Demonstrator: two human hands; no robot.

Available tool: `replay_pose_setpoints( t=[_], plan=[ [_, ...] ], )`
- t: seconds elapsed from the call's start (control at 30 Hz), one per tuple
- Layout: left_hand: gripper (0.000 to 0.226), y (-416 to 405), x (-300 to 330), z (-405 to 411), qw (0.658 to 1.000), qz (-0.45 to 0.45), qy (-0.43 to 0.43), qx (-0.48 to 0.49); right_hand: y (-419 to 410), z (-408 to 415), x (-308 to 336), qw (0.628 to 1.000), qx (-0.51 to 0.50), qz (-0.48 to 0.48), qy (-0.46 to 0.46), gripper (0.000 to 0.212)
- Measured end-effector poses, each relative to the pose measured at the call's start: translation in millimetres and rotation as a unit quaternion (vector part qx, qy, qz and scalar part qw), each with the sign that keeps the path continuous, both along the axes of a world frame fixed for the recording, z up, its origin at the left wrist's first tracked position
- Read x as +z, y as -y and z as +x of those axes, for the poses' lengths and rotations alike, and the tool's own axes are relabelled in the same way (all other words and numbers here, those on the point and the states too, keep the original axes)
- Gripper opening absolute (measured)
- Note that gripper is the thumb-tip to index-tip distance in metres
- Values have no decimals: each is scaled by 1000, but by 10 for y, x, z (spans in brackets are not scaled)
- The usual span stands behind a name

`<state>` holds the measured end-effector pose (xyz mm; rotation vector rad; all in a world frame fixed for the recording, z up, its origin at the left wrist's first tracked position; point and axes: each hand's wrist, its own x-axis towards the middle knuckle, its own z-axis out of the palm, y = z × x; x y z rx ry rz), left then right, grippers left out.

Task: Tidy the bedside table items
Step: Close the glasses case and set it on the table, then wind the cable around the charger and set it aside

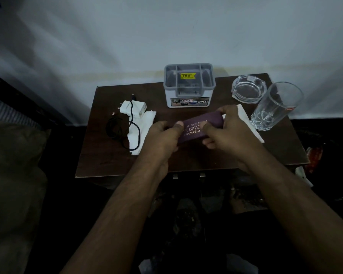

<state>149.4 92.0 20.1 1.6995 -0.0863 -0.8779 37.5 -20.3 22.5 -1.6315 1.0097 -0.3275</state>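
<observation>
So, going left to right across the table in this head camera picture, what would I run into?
black cable → white charger → left hand → purple spectacle case, held in both hands → right hand → glass ashtray → drinking glass. The grey organiser box stands behind the case, so it has no clear slot.

A dark wooden bedside table [107,163] fills the middle of the frame, set against a pale wall. At its left lie a white charger plug [134,109] with a black cable [119,129] trailing over a white tissue [142,131], while a grey compartmented organiser box [189,86] stands at top centre. At upper right sit a clear glass ashtray [249,89] and just beside it a tall drinking glass [275,106], with another white tissue [248,119] lying below them.
</observation>
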Motion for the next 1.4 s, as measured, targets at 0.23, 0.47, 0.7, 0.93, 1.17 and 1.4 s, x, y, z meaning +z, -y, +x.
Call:
replay_pose_setpoints(
  t=[0.23, 0.47, 0.7, 0.93, 1.17, 1.4],
  plan=[
    [61, -5, 57, -55, 998, 38, -26, -38, -31, -47, -13, 959, 62, -149, -231, 56],
    [61, -18, 57, -124, 994, 64, 4, -83, -128, 9, -57, 934, 104, -140, -311, 64],
    [69, -34, 147, -128, 994, 75, -17, -75, -172, 15, -31, 930, 103, -146, -321, 74],
    [24, -101, 242, 2, 996, 24, 82, 16, -153, 30, 158, 940, 52, -250, -228, 55],
    [24, -305, 282, 231, 987, 0, 118, 106, -459, 445, 216, 951, 136, -232, -153, 46],
    [23, -632, 208, 505, 982, 13, 101, 157, -737, 831, 96, 948, 175, -229, -135, 41]
  ],
)
